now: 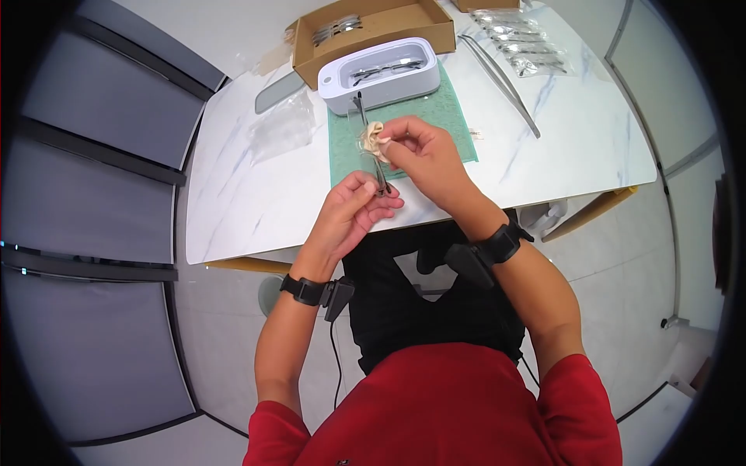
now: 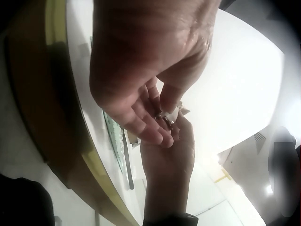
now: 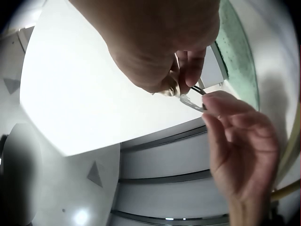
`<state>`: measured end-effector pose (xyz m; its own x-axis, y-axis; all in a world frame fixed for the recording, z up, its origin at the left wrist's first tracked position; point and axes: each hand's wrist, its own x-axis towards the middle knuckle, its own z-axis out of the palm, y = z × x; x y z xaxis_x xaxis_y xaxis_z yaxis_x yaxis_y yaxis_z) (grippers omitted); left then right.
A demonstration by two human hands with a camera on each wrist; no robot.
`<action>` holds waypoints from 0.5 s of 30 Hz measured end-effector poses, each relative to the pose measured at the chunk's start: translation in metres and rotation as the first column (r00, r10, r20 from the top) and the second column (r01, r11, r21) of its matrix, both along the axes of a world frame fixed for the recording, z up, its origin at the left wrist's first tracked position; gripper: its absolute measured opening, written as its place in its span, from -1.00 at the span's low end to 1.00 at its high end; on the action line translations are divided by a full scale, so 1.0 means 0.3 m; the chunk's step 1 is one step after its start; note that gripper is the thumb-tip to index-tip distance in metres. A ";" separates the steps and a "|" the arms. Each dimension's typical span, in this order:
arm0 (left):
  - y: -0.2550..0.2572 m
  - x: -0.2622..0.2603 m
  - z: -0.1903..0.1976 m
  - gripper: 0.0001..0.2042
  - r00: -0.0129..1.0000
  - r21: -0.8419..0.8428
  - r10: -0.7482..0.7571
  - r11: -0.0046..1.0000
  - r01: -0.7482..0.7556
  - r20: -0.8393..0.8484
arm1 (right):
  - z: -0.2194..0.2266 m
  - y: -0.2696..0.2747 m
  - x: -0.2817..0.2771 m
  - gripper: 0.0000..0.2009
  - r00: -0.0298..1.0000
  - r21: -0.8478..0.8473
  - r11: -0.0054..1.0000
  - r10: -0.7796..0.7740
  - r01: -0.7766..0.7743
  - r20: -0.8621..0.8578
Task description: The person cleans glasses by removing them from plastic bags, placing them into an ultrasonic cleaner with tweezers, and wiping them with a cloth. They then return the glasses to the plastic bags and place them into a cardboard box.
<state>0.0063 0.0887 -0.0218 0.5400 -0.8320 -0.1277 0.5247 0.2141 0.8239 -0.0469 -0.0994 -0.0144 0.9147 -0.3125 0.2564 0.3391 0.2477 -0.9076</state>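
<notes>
In the head view, my left hand (image 1: 350, 208) pinches one end of a pair of eyeglasses (image 1: 360, 107) between thumb and fingers, near the table's front edge. The dark, thin frame stands away from me, lengthwise. My right hand (image 1: 427, 159) grips a crumpled cream cloth (image 1: 373, 141) against the glasses' middle, covering part of a lens. In the right wrist view, a clear lens edge (image 3: 190, 102) shows between the two hands. Just beyond them stands a white cleaning basin (image 1: 373, 99), with another pair of glasses (image 1: 387, 71) lying inside.
A green towel (image 1: 457, 136) lies under the basin. Behind is a cardboard box (image 1: 396, 31) with glasses in it. Long metal tweezers (image 1: 505, 87) and bagged glasses (image 1: 522, 45) lie to the right. A grey flat case (image 1: 278, 93) and a clear plastic bag (image 1: 281, 124) are at left.
</notes>
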 end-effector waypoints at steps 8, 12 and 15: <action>-0.032 0.010 -0.029 -0.87 0.981 0.037 0.138 0.989 -0.144 0.140 | -0.044 0.017 -0.028 -0.87 1.000 -0.094 0.995 0.011 -0.013 -0.025; -0.023 0.046 -0.024 -0.89 0.954 0.109 0.182 0.971 -0.212 0.240 | -0.072 -0.030 -0.042 -0.89 0.999 -0.414 0.910 -0.039 0.026 -0.025; -0.011 0.056 -0.015 -0.90 0.912 0.219 0.156 0.942 -0.253 0.380 | -0.023 -0.098 -0.047 -0.88 0.978 -0.568 0.814 -0.198 0.124 -0.070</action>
